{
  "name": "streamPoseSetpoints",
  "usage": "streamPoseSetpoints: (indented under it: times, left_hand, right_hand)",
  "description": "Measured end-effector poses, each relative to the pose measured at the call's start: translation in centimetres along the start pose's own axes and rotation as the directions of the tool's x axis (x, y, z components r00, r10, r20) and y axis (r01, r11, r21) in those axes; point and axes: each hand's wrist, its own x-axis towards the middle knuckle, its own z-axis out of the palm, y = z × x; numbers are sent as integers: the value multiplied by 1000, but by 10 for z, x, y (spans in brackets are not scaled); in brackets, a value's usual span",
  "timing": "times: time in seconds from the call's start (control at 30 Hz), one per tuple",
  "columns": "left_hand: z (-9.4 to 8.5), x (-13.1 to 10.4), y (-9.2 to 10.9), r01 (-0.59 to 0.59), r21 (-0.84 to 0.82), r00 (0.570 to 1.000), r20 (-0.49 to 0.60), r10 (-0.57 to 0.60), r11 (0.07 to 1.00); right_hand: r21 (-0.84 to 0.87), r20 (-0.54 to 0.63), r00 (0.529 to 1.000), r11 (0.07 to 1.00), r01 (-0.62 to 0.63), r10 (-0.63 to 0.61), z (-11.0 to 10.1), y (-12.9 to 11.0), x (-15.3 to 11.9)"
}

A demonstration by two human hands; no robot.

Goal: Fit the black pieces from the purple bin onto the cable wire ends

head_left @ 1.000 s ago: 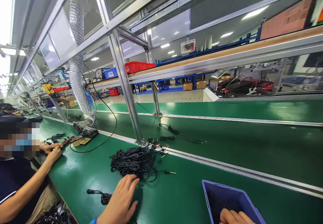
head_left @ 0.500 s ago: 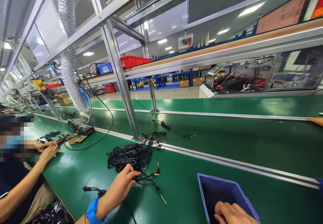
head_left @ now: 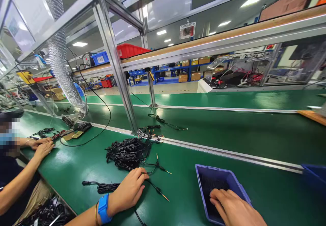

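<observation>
My left hand (head_left: 129, 190), with a blue band at the wrist, has its fingers closed on a black cable (head_left: 154, 188) with bare coloured wire ends. Part of that cable is hidden under the hand. Just beyond lies a heap of black cables (head_left: 127, 153), coiled and bundled. A coiled cable with a connector (head_left: 108, 187) lies to the left, partly behind my wrist. My right hand (head_left: 233, 205) reaches into a purple-blue bin (head_left: 240, 188) holding small dark pieces. Its fingers are bent together, and whatever is between them is hidden.
A metal post (head_left: 114, 63) rises behind the heap from a rail along the green bench (head_left: 73, 165). At the left, a co-worker's hands (head_left: 42, 148) rest on the bench near more cables. A silver duct (head_left: 63, 73) hangs down there. Another blue bin (head_left: 314, 178) stands at the right edge.
My left hand has shifted right, uncovering more of the coiled cable. The right hand is still in the bin, its fingers slightly further left. The whole view has shifted a little.
</observation>
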Motion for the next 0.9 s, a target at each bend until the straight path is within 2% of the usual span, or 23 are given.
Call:
streamPoseSetpoints:
  times: [0.1,0.23,0.3,0.4,0.5,0.57,0.67,0.8,0.9]
  left_hand:
    - [-11,-6,1,-56,-53,990,125,62,997]
    - [-22,-15,8,-214,-138,943,228,241,967]
    - [-20,-20,13,-255,-144,931,229,283,956]
    - [-8,-28,17,-262,-136,935,210,287,955]
    - [8,-27,18,-166,-253,975,104,197,953]
    - [13,-15,25,-66,-383,998,-12,67,921]
    - [8,22,53,-2,-546,991,-113,-70,838]
    - [-1,82,105,-23,-740,994,-87,-61,672]
    - [7,116,131,33,-882,999,25,-23,471]
  right_hand:
    - [-71,35,999,997,6,-3,2,3,0]
    - [-143,40,999,990,11,-5,5,4,3]
    - [-148,89,996,989,12,1,4,1,8]
    - [-119,165,986,993,-4,23,0,-6,16]
    - [-112,158,985,992,-48,66,-4,-11,20]
    - [-111,144,984,990,-91,106,-7,-12,21]
    - [-103,115,981,984,-148,159,-13,-12,19]
    - [-73,80,977,978,-194,199,-20,-15,15]
    - [-45,48,971,972,-231,233,-23,-17,10]
